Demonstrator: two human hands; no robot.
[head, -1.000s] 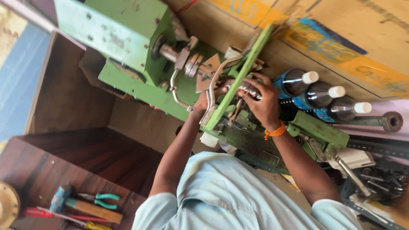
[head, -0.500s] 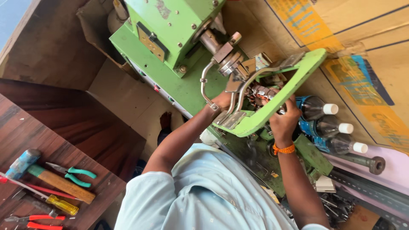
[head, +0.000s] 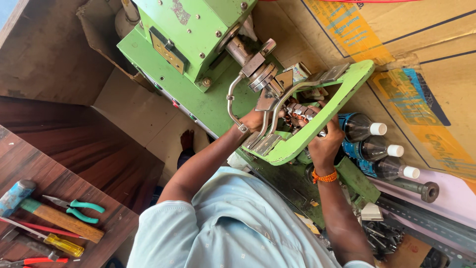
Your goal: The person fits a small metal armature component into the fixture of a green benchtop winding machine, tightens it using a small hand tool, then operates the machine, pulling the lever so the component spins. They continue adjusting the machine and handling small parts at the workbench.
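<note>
Green guard frame (head: 317,119) now swung flatter, wider across view; right hand (head: 325,144) clamped on its lower bar, left hand (head: 255,120) just beside, closed on steel winding arm (head: 233,101); work on coil former (head: 302,111) ongoing

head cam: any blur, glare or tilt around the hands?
Head view: frame strongly rotated; left hand and right hand at the green frame are sharp, no motion blur; soft daylight, mild sheen on the bottles; wood lower left sits in shadow.

cardboard box (head: 436,54): flat, tan, yellow-blue print, behind machine | bottle labels (head: 354,124): blue, beside box
</note>
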